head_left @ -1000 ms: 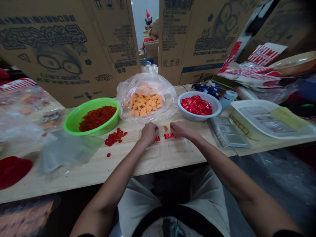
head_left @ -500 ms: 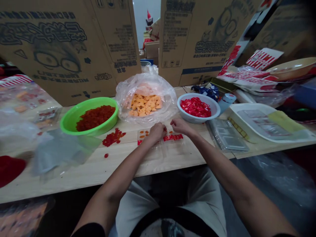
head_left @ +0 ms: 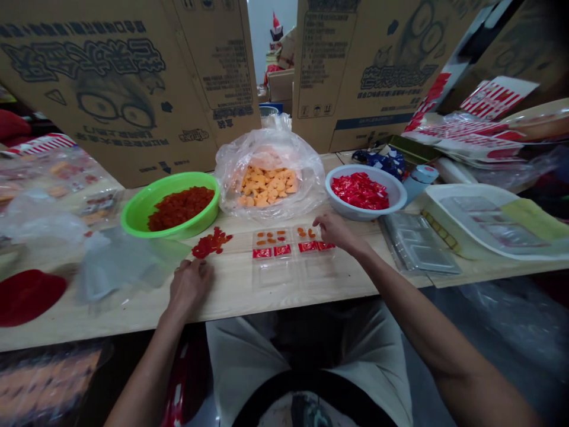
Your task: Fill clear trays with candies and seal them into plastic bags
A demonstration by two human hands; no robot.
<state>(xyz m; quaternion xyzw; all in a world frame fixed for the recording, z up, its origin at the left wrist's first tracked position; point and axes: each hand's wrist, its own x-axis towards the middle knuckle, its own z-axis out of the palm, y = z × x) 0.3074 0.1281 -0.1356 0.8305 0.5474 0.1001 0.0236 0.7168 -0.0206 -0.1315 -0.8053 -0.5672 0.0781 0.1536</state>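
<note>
You are resting your left hand [head_left: 189,287] near the front edge of the wooden table [head_left: 137,308], with its fingers curled loosely inward. From this view, it cannot be told whether they are pinching anything. The hand is just near of a small scatter of red candy pieces [head_left: 210,243] lying loose on the wood.

You are reaching your right hand [head_left: 338,232] over the far right corner of the right-hand clear plastic tray [head_left: 313,255], with its fingers [head_left: 319,220] partly open and slightly curved, gripping nothing visible. The tray is lying beside a matching left-hand clear plastic tray [head_left: 271,258], the two almost touching. In both, orange candy pieces [head_left: 269,237] are sitting in the far compartments, with red wrapped sweets [head_left: 269,252] in the row nearer you. The nearest compartments are showing bare plastic.

Beyond the trays, a green plastic bowl [head_left: 128,216] is holding more red pieces, and a clear plastic bag [head_left: 306,178] is bunching around orange pieces. To the right, a white bowl [head_left: 397,198] is holding red wrapped sweets. A stack of clear trays [head_left: 418,252] is lying further right, and cardboard boxes [head_left: 124,89] are standing along the far edge.
</note>
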